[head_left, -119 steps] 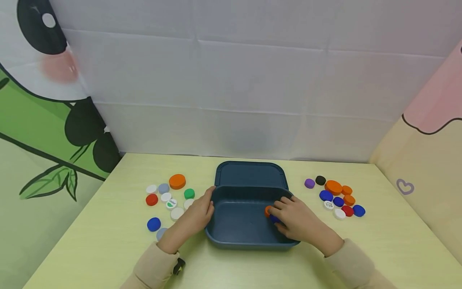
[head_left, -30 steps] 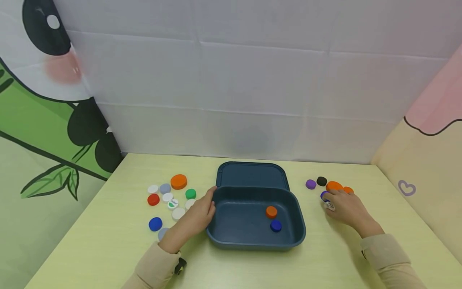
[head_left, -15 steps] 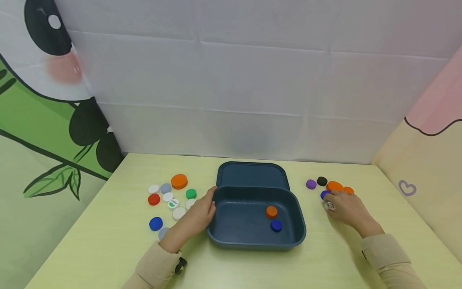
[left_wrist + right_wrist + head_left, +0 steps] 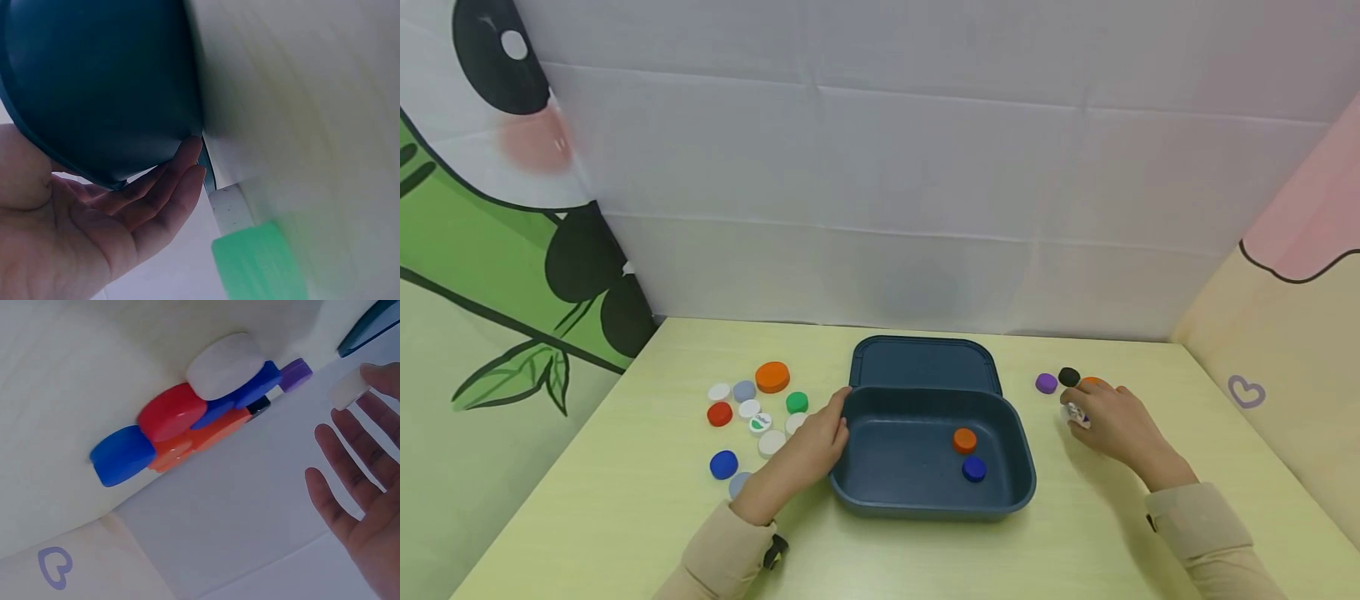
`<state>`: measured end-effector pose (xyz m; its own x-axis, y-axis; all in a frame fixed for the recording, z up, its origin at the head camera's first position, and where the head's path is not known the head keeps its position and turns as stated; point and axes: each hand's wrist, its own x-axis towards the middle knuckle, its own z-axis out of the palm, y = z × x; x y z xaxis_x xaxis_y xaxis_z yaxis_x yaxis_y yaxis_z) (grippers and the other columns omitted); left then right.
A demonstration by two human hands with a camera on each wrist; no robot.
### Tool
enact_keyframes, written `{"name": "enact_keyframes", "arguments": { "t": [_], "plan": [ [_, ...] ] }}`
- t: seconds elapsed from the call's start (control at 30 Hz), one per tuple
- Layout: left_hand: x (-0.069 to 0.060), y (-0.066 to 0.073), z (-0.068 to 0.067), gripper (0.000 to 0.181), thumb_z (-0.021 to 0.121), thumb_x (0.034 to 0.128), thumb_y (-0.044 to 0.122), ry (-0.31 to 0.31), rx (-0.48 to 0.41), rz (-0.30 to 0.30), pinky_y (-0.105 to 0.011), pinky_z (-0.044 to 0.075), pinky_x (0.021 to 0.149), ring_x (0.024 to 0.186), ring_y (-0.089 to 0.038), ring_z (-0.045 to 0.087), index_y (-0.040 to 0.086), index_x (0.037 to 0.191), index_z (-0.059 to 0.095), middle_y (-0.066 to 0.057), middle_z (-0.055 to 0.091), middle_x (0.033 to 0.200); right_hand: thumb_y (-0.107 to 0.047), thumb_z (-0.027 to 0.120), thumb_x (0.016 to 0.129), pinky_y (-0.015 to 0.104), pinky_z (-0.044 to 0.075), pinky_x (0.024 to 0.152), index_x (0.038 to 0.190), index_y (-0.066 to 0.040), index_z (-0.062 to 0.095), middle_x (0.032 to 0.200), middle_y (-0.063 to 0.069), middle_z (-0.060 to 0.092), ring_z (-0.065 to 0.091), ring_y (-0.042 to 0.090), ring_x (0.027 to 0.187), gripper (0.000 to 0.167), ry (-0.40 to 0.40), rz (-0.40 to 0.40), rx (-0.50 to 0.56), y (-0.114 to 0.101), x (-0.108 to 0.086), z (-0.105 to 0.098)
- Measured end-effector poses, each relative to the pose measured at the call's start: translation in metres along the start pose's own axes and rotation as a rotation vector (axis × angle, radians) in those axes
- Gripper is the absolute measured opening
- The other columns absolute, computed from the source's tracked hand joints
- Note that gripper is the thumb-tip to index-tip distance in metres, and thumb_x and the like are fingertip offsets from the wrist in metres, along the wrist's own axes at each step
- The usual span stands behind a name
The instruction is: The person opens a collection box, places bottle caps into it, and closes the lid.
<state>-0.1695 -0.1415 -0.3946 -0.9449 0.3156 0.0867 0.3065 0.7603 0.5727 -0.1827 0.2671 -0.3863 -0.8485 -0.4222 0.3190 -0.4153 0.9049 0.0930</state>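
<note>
In the head view, the left hand (image 4: 806,443) grips the left wall of a dark blue box (image 4: 895,510); the left wrist view shows its fingers bent round the box's corner (image 4: 106,94). An orange cap (image 4: 965,441) and a blue cap (image 4: 974,468) lie inside, toward the right. Over the right-hand group of caps, the right hand (image 4: 1116,427) pinches a white cap (image 4: 1076,415) between thumb and index finger. That white cap (image 4: 349,389) is raised off the table in the right wrist view, the other fingers spread. Red (image 4: 172,412), blue, orange and white caps lie nearby.
The flat lid (image 4: 923,364) lies behind the box. Left of the box are several caps, among them an orange one (image 4: 772,377), a green one (image 4: 797,402) and a blue one (image 4: 724,465). Purple (image 4: 1046,383) and black (image 4: 1069,377) caps lie right of the lid.
The right hand has gone from inside the box to the right-hand caps, leaving the orange and blue caps behind, and has now lifted a white cap. The left hand stays on the box.
</note>
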Motion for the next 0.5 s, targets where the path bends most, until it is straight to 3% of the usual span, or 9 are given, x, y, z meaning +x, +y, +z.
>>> {"name": "enact_keyframes", "arguments": {
  "t": [0.2, 0.5],
  "plan": [
    [0.0, 0.0, 0.0, 0.045, 0.04, 0.0951, 0.009, 0.0, 0.003, 0.007, -0.044, 0.045, 0.092, 0.111, -0.03, 0.056, -0.001, 0.138, 0.029, -0.023, 0.048, 0.132, -0.016, 0.074, 0.067, 0.03, 0.035, 0.055, 0.092, -0.014, 0.063, 0.078, -0.002, 0.053, 0.05, 0.017, 0.071, 0.027, 0.035, -0.064, -0.03, -0.02, 0.012, -0.015],
    [0.0, -0.001, 0.0, 0.046, 0.039, 0.0951, 0.009, -0.002, -0.007, 0.001, -0.044, 0.045, 0.092, 0.111, -0.029, 0.056, -0.001, 0.138, 0.028, -0.022, 0.048, 0.132, -0.017, 0.075, 0.069, 0.034, 0.044, 0.064, 0.092, -0.013, 0.064, 0.085, 0.0, 0.058, 0.054, 0.02, 0.079, 0.026, 0.097, -0.165, -0.058, -0.053, 0.028, -0.031]
  ]
}}
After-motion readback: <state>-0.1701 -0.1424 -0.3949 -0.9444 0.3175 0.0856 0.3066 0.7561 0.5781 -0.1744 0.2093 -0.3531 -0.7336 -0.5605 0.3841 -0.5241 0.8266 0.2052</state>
